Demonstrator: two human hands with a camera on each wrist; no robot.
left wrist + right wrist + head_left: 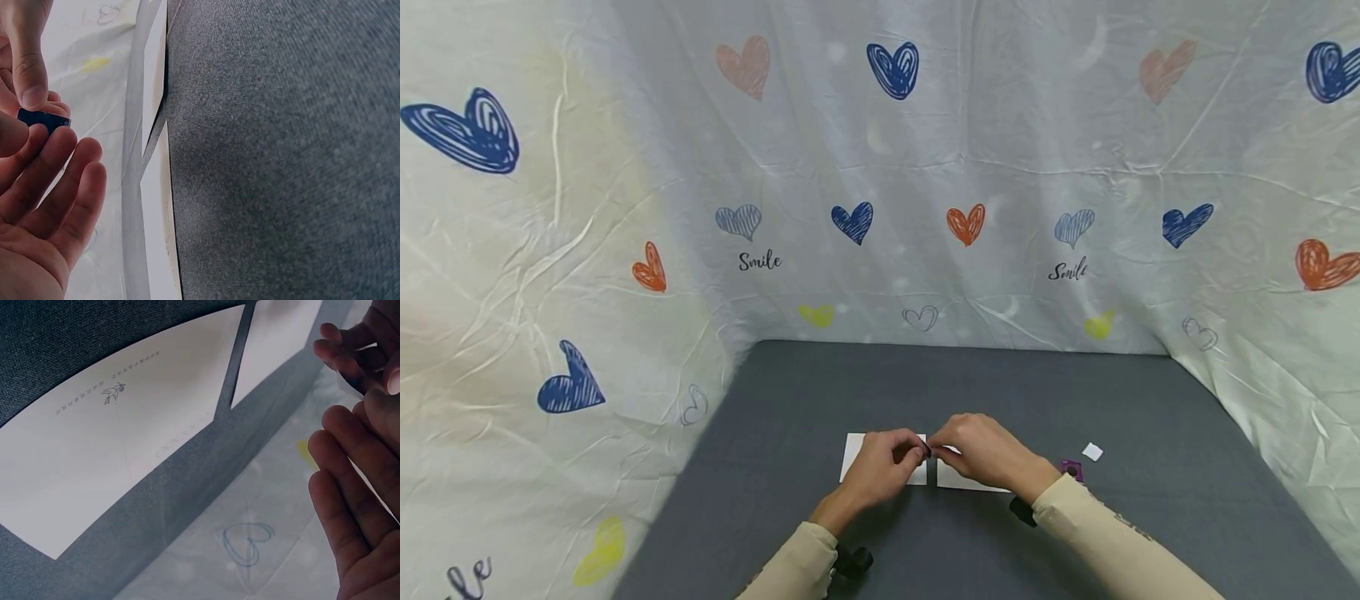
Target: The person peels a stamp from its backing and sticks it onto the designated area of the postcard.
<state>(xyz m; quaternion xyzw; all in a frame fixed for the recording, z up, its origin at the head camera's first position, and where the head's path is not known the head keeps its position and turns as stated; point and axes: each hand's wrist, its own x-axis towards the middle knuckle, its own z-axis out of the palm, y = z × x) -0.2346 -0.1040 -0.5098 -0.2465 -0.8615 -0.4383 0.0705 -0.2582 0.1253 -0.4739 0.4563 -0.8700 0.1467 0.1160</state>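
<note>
My left hand [880, 462] pinches a small dark rectangular piece [45, 119] between thumb and fingers, above the two white cards. From the other side my right hand [981, 450] meets it, its thumb and fingertips pinching at the piece's edge. In the left wrist view the piece looks dark blue and flat; its exact kind cannot be told. Below the hands lie a left white card [852, 450] and a right white card [144, 419], side by side with a narrow gap. The right card bears a small printed bird and faint lettering.
A small purple square item [1072, 468] lies on the dark grey table [970, 383] beyond the right wrist, with a small white square [1092, 452] beside it. A white curtain [880, 167] printed with hearts surrounds the back and sides.
</note>
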